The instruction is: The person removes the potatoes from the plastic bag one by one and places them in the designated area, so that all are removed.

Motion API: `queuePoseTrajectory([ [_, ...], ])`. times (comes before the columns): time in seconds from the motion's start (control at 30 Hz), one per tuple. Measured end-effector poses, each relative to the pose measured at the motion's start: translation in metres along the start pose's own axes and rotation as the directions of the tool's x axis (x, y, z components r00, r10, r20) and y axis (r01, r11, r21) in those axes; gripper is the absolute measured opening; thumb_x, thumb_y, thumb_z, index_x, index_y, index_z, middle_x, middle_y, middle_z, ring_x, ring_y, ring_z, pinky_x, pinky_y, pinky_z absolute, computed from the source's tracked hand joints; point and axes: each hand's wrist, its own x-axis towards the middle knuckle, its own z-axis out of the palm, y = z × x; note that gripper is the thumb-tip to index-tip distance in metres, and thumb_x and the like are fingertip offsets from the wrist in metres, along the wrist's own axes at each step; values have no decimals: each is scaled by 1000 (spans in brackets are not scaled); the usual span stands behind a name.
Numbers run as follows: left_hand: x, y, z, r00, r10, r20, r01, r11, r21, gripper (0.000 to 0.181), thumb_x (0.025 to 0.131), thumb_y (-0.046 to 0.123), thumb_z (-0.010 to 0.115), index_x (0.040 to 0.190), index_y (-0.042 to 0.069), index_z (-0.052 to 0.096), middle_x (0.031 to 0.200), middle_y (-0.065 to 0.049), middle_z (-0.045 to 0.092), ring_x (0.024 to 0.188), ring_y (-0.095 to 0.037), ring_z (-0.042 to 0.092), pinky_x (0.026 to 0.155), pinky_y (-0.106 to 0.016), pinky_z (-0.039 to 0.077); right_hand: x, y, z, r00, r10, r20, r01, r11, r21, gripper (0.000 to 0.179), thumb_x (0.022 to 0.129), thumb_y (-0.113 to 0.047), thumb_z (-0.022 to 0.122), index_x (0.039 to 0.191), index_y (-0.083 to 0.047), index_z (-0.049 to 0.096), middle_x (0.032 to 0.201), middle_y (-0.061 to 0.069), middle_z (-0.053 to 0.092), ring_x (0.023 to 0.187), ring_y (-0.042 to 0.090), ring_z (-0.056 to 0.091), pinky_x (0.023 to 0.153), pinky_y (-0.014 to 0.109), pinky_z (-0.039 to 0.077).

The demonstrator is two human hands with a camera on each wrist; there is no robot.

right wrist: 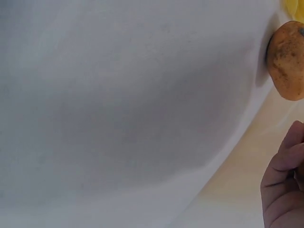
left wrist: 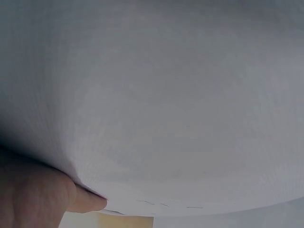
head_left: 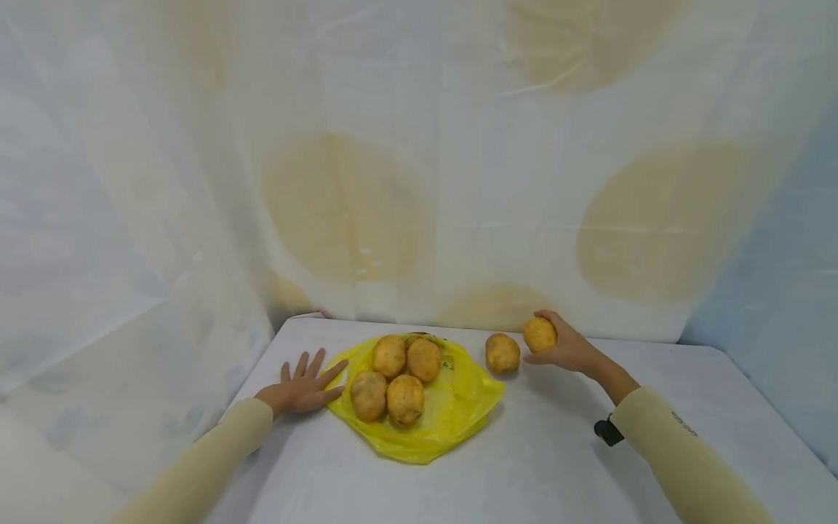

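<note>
My right hand (head_left: 568, 348) grips a yellow-brown potato (head_left: 540, 335) near the table's back edge, fingers over its far side and thumb below. Just left of it another potato (head_left: 503, 354) lies on the table, also partly visible as a potato (right wrist: 287, 61) in the right wrist view. A yellow plastic bag (head_left: 461, 407) is spread flat, with several potatoes (head_left: 405, 401) grouped on it. My left hand (head_left: 304, 387) rests on the table with fingers spread, thumb and forefinger at the bag's left edge. In the left wrist view only part of the left hand (left wrist: 38, 194) shows.
A white cloth covers the table (head_left: 366, 495). White sheeting with tan round patches hangs as a wall (head_left: 504, 189) right behind it, with further sheets at left and right. A small black object (head_left: 609, 431) shows beside the right sleeve.
</note>
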Motion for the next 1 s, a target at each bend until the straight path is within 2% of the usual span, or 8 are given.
queuePoseTrajectory([
  [0.13, 5, -3, 4, 1000, -5, -7, 5, 1000, 1, 79, 92, 79, 25, 158, 37, 15, 166, -18, -9, 149, -51, -9, 107, -76, -12, 0, 10, 2, 999, 10, 52, -11, 1000, 6, 98, 80, -27, 82, 153, -9, 18, 140, 26, 40, 114, 36, 50, 83, 39, 50],
  [0.37, -5, 8, -5, 1000, -8, 18, 8, 1000, -3, 78, 94, 75, 28, 159, 33, 16, 165, -22, -8, 148, -54, -9, 106, -77, -12, 1, 21, 11, 995, 38, 87, -38, 999, -11, 96, 79, -20, 79, 152, -8, 18, 138, 25, 38, 111, 35, 48, 78, 36, 49],
  [0.47, -2, 5, -2, 1000, -15, 21, 15, 1000, 5, 79, 93, 77, 26, 159, 35, 14, 165, -20, -10, 148, -52, -10, 107, -76, -13, 1, 23, 11, 996, 13, 88, -11, 1000, -27, 95, 77, -17, 77, 151, -6, 19, 137, 26, 37, 112, 36, 48, 81, 38, 48],
  [0.57, 1, 1, 1, 1000, -23, 16, 23, 1000, 9, 81, 90, 81, 23, 158, 38, 12, 166, -17, -12, 149, -50, -11, 108, -74, -13, 2, 26, 11, 997, -11, 82, 15, 999, -40, 95, 76, -17, 77, 151, -4, 21, 140, 28, 36, 117, 39, 46, 90, 47, 47],
  [0.67, 1, 1, 2, 1000, -11, 6, 11, 1000, 0, 81, 90, 81, 24, 158, 38, 14, 166, -19, -10, 148, -52, -10, 107, -75, -13, 2, 30, 13, 997, -12, 70, 17, 997, -75, 96, 75, -22, 80, 151, -3, 25, 144, 29, 35, 123, 42, 41, 97, 58, 42],
  [0.73, 0, 3, 1, 999, -21, 25, 21, 1000, 0, 82, 89, 82, 23, 158, 40, 11, 165, -18, -13, 148, -51, -12, 107, -75, -15, 3, 32, 14, 998, 3, 69, 4, 995, -96, 97, 75, -27, 82, 151, -4, 27, 145, 29, 33, 126, 43, 39, 100, 62, 39],
  [0.83, -2, 6, -3, 999, -32, 39, 31, 999, 6, 81, 91, 79, 25, 159, 37, 11, 165, -19, -13, 148, -51, -13, 107, -75, -14, 4, 35, 16, 997, 21, 70, -13, 995, -103, 98, 75, -31, 84, 151, -6, 27, 145, 29, 33, 128, 44, 38, 101, 64, 38],
  [1.0, -6, 11, -6, 999, -34, 25, 33, 999, 21, 76, 95, 74, 27, 159, 35, 15, 165, -20, -9, 148, -52, -10, 108, -76, -10, 6, 35, 18, 996, 24, 80, -18, 997, -78, 101, 75, -31, 84, 152, -6, 24, 148, 29, 33, 130, 46, 39, 103, 65, 36],
])
